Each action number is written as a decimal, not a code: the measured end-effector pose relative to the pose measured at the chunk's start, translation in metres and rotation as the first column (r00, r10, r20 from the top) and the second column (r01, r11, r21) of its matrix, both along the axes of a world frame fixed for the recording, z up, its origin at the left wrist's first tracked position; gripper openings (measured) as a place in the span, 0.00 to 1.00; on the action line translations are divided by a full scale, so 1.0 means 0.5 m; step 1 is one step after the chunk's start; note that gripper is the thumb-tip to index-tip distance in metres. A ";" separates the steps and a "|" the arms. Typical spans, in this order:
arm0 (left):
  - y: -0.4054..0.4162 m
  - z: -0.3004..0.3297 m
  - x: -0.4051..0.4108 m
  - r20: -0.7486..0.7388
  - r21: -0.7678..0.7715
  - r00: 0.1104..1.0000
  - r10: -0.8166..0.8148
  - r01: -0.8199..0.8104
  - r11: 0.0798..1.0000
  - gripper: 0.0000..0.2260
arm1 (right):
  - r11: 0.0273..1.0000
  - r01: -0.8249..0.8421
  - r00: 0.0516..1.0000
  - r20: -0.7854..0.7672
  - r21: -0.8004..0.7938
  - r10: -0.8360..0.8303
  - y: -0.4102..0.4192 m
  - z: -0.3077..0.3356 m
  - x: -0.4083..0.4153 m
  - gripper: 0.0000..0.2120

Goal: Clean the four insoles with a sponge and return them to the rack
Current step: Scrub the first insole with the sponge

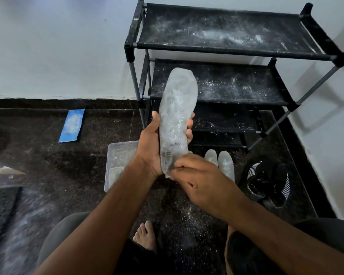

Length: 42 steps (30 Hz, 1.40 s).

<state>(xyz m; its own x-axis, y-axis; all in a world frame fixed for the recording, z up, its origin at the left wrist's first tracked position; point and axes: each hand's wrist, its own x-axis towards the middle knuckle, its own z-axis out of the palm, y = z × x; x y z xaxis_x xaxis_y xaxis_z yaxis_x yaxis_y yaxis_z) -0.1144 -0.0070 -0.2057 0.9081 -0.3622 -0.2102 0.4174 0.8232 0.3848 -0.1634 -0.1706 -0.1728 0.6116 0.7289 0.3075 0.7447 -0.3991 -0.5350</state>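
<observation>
While left hand [150,142] grips insole [177,116] | right hand [199,181] pinches its heel | tub [115,153] contents unclear

Three insoles show: one pale insole [177,114] held up in front of the rack, and two pale insoles [219,162] lying side by side on the floor just below it; a possible further one beside them is mostly hidden. One black rack [230,50] stands against the wall, with four dusty shelves visible. One clear plastic tub [115,155], one blue packet [72,125], one pair of black shoes [266,179], two hands, one bare foot [145,237]
</observation>
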 end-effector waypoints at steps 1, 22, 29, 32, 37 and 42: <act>-0.001 0.001 0.001 0.000 -0.006 1.000 -0.010 0.010 1.000 0.38 | 0.999 0.043 0.999 0.009 0.002 -0.043 -0.002 -0.002 0.009 0.07; -0.017 -0.003 -0.004 -0.007 0.063 1.000 -0.015 0.015 0.998 0.40 | 0.932 0.339 0.940 -0.084 0.125 -0.330 0.000 0.002 0.048 0.05; -0.019 0.007 -0.005 0.041 0.067 0.996 -0.075 0.072 0.995 0.40 | 0.916 0.278 0.909 -0.386 0.289 -0.154 0.007 0.004 0.045 0.04; -0.014 0.007 -0.006 0.014 0.078 0.999 -0.042 0.041 0.996 0.41 | 0.967 0.236 0.966 -0.130 0.101 -0.222 0.004 0.001 0.032 0.05; -0.015 0.002 -0.005 0.004 0.085 0.999 -0.037 0.037 0.996 0.41 | 0.951 0.261 0.949 -0.226 0.168 -0.220 0.006 -0.016 0.039 0.06; -0.015 0.003 -0.006 -0.011 0.066 1.000 -0.025 0.026 0.997 0.40 | 0.968 0.225 0.970 -0.120 0.114 -0.211 0.010 -0.008 0.026 0.08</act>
